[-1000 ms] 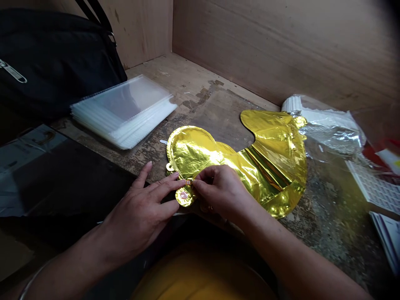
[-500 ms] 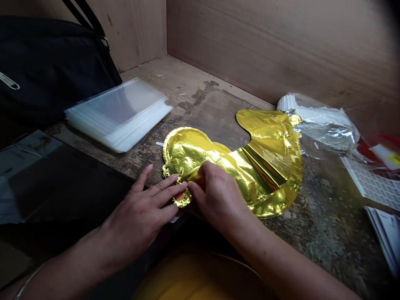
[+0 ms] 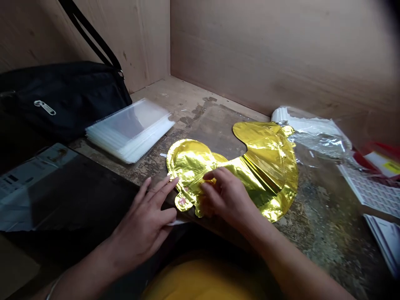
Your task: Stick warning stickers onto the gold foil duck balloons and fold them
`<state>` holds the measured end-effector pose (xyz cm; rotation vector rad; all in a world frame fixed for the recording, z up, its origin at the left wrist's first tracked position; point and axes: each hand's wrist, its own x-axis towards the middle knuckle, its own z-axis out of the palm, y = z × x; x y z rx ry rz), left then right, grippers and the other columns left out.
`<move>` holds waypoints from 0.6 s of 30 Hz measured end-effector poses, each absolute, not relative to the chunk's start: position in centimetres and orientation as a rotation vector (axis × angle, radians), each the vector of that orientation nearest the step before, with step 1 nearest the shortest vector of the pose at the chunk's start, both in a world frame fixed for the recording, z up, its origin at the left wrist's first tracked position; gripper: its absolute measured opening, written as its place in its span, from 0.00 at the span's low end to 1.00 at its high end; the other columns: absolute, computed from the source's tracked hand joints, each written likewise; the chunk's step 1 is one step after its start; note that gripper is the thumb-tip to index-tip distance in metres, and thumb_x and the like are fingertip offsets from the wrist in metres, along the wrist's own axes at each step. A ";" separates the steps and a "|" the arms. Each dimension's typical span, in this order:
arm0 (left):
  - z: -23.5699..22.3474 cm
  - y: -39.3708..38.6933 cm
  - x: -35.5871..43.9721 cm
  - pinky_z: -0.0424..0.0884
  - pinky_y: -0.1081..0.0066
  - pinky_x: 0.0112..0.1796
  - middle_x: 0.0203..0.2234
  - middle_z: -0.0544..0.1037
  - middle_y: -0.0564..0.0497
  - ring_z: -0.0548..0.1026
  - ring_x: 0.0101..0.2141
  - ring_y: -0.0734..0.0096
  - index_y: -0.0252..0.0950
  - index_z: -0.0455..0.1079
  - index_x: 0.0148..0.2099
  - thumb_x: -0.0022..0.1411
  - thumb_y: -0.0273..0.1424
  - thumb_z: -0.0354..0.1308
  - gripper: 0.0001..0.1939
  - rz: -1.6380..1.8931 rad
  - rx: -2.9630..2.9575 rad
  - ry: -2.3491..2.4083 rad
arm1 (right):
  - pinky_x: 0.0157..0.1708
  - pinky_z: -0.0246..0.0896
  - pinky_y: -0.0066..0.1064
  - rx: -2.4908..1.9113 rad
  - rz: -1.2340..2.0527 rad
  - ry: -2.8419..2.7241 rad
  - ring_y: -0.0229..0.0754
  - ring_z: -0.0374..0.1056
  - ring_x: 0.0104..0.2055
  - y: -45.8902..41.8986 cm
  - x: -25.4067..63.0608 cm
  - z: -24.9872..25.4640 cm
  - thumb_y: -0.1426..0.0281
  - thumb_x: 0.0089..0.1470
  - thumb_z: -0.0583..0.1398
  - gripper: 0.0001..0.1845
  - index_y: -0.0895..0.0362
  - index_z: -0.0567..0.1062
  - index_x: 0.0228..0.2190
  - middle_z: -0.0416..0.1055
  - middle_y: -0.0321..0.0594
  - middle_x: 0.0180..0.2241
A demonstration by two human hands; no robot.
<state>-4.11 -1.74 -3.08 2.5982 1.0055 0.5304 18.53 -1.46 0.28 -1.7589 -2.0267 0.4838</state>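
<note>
A flat gold foil balloon (image 3: 271, 158) lies partly folded near the front edge of the worn table. Its rounded left end has small scalloped tabs, one bearing a pinkish spot. My left hand (image 3: 142, 218) has its fingers stretched out, with the fingertips at the balloon's left edge. My right hand (image 3: 233, 191) is bent over the middle of the balloon, thumb and fingers closed on a bit of the foil. The palm hides part of the foil beneath it.
A stack of clear plastic sleeves (image 3: 131, 135) lies behind my left hand, beside a black bag (image 3: 68, 96). Dark plastic packaging (image 3: 93, 191) covers the left front. At right are a clear-wrapped white bundle (image 3: 318, 129), a red packet (image 3: 362, 160) and printed sheets (image 3: 371, 189).
My right hand has shifted slightly right, away from my left fingers. The left fingers have drawn back from the pink-spotted tab, which now shows. The whole view has tilted up a little.
</note>
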 end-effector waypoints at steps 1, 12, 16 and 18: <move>-3.0 -1.9 -4.1 0.44 0.41 0.63 0.67 0.57 0.44 0.51 0.67 0.51 0.38 0.72 0.32 0.59 0.24 0.54 0.07 0.514 2.589 1.021 | 0.45 0.64 0.36 -1.651 0.436 -2.136 0.47 0.68 0.44 -1.9 18.3 0.5 0.68 0.56 0.62 0.11 0.58 0.74 0.41 0.73 0.46 0.43; -3.0 -1.7 -4.5 0.44 0.40 0.62 0.67 0.57 0.43 0.54 0.66 0.53 0.38 0.69 0.32 0.54 0.19 0.52 0.09 0.433 2.660 0.989 | 0.36 0.63 0.32 -1.566 0.673 -1.949 0.41 0.69 0.31 -2.8 15.8 0.3 0.75 0.60 0.56 0.12 0.58 0.80 0.32 0.78 0.41 0.31; -2.5 -1.6 -4.7 0.46 0.42 0.62 0.67 0.56 0.42 0.57 0.65 0.55 0.38 0.67 0.30 0.59 0.23 0.51 0.08 0.382 2.704 0.992 | 0.23 0.56 0.26 -1.638 0.988 -1.274 0.34 0.61 0.21 -0.6 21.2 2.4 0.64 0.55 0.62 0.12 0.59 0.75 0.25 0.68 0.32 0.19; -2.4 -1.7 -4.6 0.42 0.44 0.63 0.66 0.59 0.46 0.57 0.65 0.56 0.39 0.67 0.29 0.58 0.22 0.51 0.09 0.431 2.716 0.957 | 0.19 0.53 0.26 -1.700 0.896 -1.166 0.33 0.56 0.18 1.0 25.2 3.1 0.59 0.57 0.60 0.17 0.60 0.73 0.26 0.62 0.29 0.17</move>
